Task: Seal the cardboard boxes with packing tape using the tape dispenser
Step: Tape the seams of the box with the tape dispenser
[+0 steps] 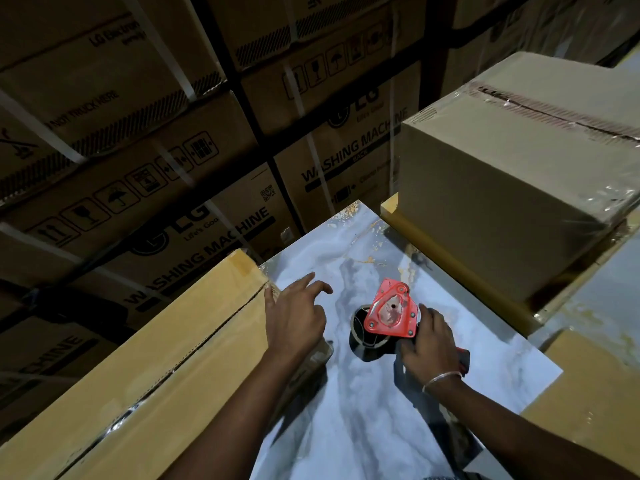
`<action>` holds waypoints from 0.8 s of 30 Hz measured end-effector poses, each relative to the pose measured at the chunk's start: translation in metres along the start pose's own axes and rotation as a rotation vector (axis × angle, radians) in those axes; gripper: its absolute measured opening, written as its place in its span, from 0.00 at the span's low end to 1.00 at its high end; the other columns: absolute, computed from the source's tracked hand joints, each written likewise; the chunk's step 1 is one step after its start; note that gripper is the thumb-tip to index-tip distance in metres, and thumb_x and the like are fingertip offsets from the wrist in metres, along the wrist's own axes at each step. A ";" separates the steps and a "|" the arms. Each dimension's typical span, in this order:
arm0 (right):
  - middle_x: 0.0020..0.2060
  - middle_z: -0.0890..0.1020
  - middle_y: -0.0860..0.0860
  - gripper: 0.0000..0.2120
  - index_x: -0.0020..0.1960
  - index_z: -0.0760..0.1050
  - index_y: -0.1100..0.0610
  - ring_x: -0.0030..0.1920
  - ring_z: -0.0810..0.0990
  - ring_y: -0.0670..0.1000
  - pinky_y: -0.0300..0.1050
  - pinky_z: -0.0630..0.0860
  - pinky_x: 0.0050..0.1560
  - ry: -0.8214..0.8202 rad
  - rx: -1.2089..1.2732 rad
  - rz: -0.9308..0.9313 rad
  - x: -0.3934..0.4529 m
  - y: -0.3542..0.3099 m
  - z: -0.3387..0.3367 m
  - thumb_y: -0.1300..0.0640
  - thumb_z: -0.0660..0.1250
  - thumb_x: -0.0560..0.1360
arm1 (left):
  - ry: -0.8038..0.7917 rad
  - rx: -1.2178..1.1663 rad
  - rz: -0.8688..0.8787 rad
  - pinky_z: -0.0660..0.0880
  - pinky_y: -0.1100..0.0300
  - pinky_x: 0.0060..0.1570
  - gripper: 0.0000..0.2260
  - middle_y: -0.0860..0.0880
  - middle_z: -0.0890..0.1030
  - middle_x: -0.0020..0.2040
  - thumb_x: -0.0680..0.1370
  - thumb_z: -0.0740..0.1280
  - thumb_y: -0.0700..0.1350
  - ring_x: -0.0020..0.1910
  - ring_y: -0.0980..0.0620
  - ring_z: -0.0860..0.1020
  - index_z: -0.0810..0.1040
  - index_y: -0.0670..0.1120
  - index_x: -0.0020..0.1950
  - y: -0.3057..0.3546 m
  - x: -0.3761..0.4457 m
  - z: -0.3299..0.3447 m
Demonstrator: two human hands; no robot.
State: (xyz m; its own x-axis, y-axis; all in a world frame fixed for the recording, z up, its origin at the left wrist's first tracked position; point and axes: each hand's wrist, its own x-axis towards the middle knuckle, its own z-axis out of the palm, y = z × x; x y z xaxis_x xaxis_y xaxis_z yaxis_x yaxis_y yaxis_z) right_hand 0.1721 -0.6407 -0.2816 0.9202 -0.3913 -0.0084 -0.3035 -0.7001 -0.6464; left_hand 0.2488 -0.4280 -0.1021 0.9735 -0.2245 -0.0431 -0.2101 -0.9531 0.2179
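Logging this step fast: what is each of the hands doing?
Left hand: open, holding nothing.
Right hand: gripping the red metal tape dispenser.

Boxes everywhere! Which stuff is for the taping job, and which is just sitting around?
For the job:
red tape dispenser, held by the right hand
long yellow box, beside the left hand
taped brown box

Just sitting around:
stacked washing machine cartons
marble-patterned table

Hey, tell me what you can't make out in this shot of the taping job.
- Head view: tape dispenser handle, hidden under the right hand.
- Tape roll amount left, hidden behind the red plate and in shadow.
- Long box near end, cut off by the frame's bottom-left edge.
- Taped box right side, cut off by the right edge.
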 end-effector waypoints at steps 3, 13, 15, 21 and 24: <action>0.67 0.71 0.63 0.33 0.71 0.68 0.63 0.63 0.72 0.67 0.64 0.73 0.63 0.188 0.111 -0.114 -0.007 -0.030 -0.004 0.51 0.65 0.68 | -0.007 0.036 -0.011 0.36 0.41 0.75 0.23 0.55 0.63 0.79 0.77 0.59 0.39 0.78 0.54 0.60 0.73 0.59 0.67 0.001 0.000 0.000; 0.64 0.77 0.49 0.20 0.68 0.70 0.46 0.66 0.74 0.45 0.43 0.71 0.66 -0.047 0.936 -0.174 -0.026 -0.187 0.020 0.44 0.56 0.78 | 0.002 -0.386 -0.108 0.40 0.49 0.77 0.20 0.57 0.75 0.70 0.79 0.59 0.38 0.65 0.57 0.75 0.74 0.58 0.65 -0.005 0.004 -0.005; 0.60 0.80 0.46 0.21 0.66 0.74 0.50 0.62 0.78 0.47 0.45 0.74 0.61 -0.052 1.063 -0.084 -0.023 -0.205 0.025 0.42 0.56 0.78 | 0.008 -0.656 -0.147 0.56 0.44 0.75 0.20 0.58 0.81 0.59 0.78 0.60 0.38 0.53 0.55 0.80 0.75 0.62 0.60 -0.011 0.005 -0.006; 0.49 0.83 0.47 0.20 0.56 0.79 0.52 0.52 0.82 0.49 0.49 0.77 0.55 0.013 1.117 -0.036 -0.013 -0.218 0.048 0.40 0.56 0.79 | 0.143 -1.179 -0.308 0.76 0.53 0.46 0.28 0.47 0.80 0.61 0.75 0.58 0.27 0.51 0.48 0.78 0.80 0.58 0.57 -0.033 0.003 -0.007; 0.47 0.83 0.51 0.19 0.53 0.80 0.52 0.48 0.82 0.50 0.56 0.78 0.52 0.071 1.041 -0.056 -0.009 -0.218 0.055 0.44 0.55 0.79 | 0.227 -1.035 -0.272 0.75 0.56 0.61 0.29 0.53 0.80 0.60 0.75 0.55 0.27 0.62 0.55 0.76 0.80 0.59 0.55 -0.040 -0.002 -0.006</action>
State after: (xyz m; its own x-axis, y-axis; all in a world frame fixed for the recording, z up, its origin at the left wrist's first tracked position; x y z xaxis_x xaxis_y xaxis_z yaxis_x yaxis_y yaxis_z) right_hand 0.2429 -0.4520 -0.1824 0.8995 -0.4322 0.0647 0.1329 0.1294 -0.9826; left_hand 0.2563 -0.3878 -0.1045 0.9921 0.1122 -0.0562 0.0886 -0.3089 0.9470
